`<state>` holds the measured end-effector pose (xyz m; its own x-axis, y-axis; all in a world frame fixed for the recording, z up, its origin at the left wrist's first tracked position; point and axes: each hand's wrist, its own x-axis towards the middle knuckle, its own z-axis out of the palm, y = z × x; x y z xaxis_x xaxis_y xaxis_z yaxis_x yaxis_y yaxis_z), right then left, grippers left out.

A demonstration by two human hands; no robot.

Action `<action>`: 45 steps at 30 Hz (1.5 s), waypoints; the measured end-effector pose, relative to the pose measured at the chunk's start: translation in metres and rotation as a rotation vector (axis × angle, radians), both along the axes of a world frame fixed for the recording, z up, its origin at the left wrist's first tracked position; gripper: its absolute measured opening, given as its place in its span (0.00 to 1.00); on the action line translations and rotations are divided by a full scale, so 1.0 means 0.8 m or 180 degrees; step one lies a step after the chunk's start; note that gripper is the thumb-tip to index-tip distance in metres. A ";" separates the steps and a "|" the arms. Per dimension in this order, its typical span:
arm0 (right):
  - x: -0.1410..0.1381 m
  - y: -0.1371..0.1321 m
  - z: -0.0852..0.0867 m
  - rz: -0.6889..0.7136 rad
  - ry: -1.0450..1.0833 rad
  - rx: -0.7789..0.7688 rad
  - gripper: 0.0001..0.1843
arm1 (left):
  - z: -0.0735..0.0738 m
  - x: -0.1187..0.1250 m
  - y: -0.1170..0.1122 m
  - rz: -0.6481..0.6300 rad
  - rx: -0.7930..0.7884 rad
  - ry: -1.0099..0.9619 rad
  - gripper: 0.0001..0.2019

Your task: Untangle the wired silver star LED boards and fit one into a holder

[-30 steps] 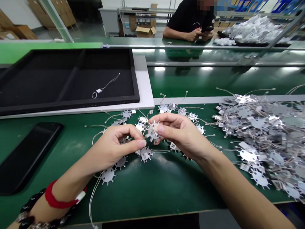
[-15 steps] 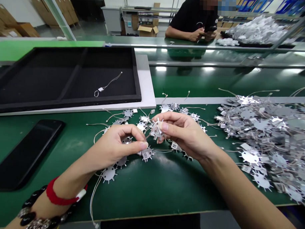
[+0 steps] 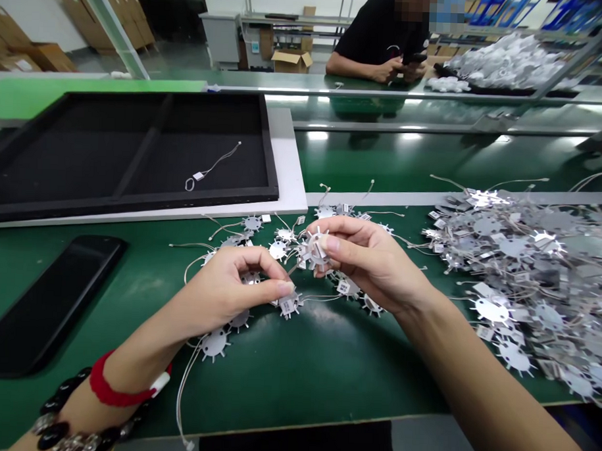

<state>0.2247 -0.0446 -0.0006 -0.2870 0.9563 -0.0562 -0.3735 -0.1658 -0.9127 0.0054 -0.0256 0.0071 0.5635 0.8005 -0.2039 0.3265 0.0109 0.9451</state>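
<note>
Raised a little and carried rightward since a second ago: right hand (image 3: 373,264) and its spiked disc (image 3: 316,247). Grip clamped on that disc, thumb over index finger, disc held in the air above the scattered pieces. Left hand (image 3: 229,290) in almost the same spot as before, grip pinched together on a thin lead (image 3: 293,267) running up to the disc; thumb tip just above a labelled disc (image 3: 288,304) lying on the green surface (image 3: 300,370). Red band (image 3: 120,389) and dark beads (image 3: 61,434) on the left wrist.

Around the hands: loose discs (image 3: 212,344) with leads, spread flat on the surface. Far right: large heap (image 3: 526,279) of the same discs, tangled with leads and small tags. Left: black phone (image 3: 46,302) lying flat, screen dark. Behind it: black tray (image 3: 134,205) on a white board (image 3: 288,166), one tagged wire (image 3: 209,169) alone inside the right compartment.

Across the line: another person in a black top (image 3: 371,30), both hands on a dark handset (image 3: 410,58); pile of white parts (image 3: 509,58) just beside them
</note>
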 end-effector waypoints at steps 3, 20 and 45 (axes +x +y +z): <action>0.000 0.000 0.001 0.0007 0.0008 -0.0020 0.10 | 0.000 0.001 -0.001 0.0059 0.0024 0.0107 0.10; 0.005 0.003 0.007 -0.0210 0.0169 -0.0049 0.11 | -0.002 0.000 -0.002 0.0131 0.0299 0.0183 0.10; 0.020 0.009 0.010 -0.0522 0.0130 -0.0132 0.13 | -0.003 -0.012 0.002 0.0617 0.1949 0.0238 0.06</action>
<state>0.2409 -0.0377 0.0076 -0.1302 0.9876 -0.0881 -0.4353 -0.1367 -0.8899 -0.0045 -0.0242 0.0051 0.3991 0.8702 0.2888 0.4379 -0.4577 0.7738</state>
